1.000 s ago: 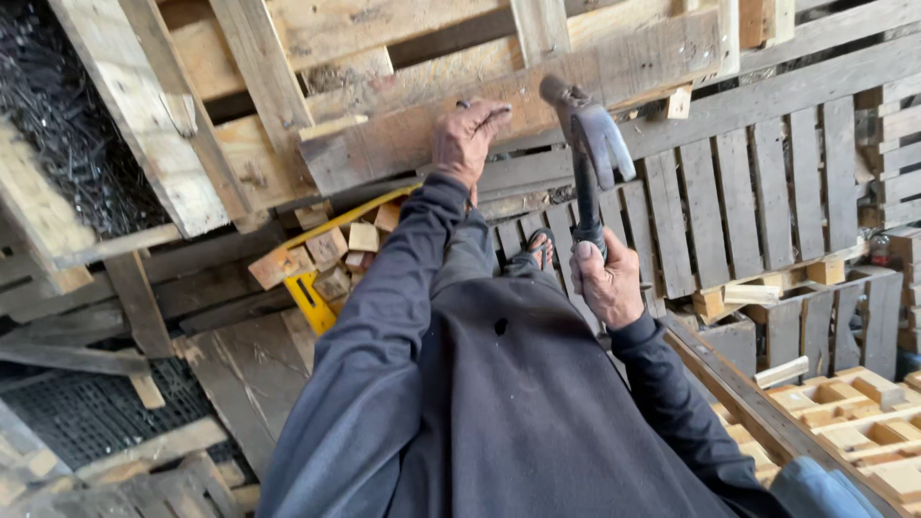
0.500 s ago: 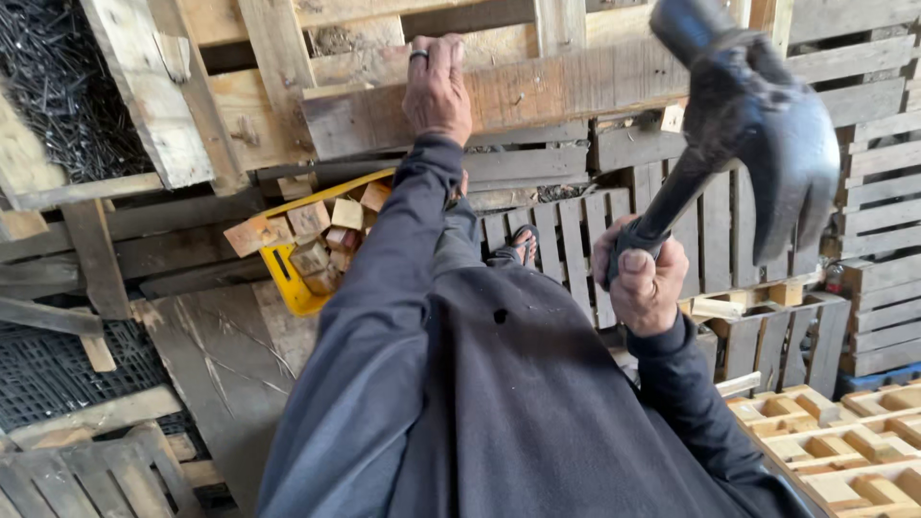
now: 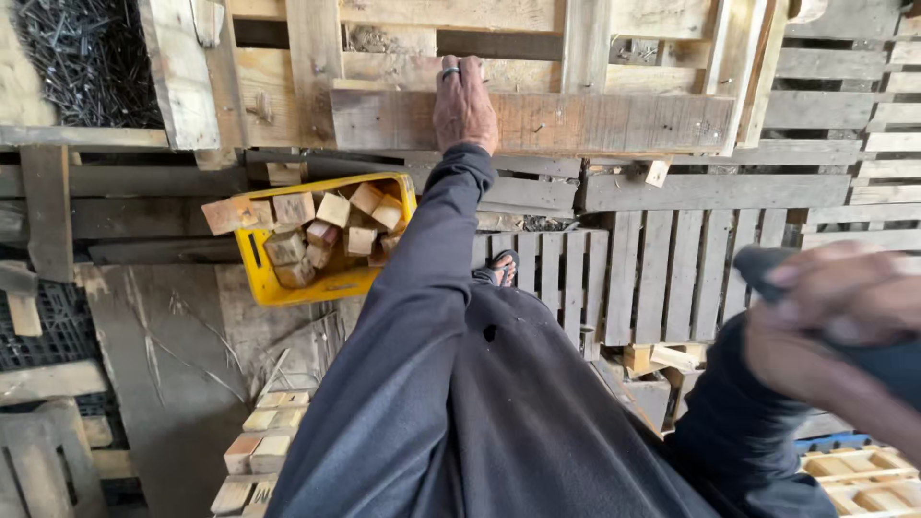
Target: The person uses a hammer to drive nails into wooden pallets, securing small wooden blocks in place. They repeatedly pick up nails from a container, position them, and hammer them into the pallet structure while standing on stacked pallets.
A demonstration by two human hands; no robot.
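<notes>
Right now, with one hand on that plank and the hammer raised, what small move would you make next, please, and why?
Probably bring the hammer down on the plank, to the right of the left hand. That hand lies flat on the plank, steadying it, while the right hand grips the handle, raised close to the camera.

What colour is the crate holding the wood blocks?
Yellow: the crate, seen in the head view, holds the wood blocks.

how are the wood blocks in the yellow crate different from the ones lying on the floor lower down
The short cut wood blocks in the yellow plastic crate are heaped at all angles, while the pale wood blocks on the floor lie flat in neat rows. The crate blocks spill over the yellow plastic crate, and the floor blocks have no container. The crate blocks look more orange-brown, the floor ones paler. Both are short sawn offcuts.
</notes>
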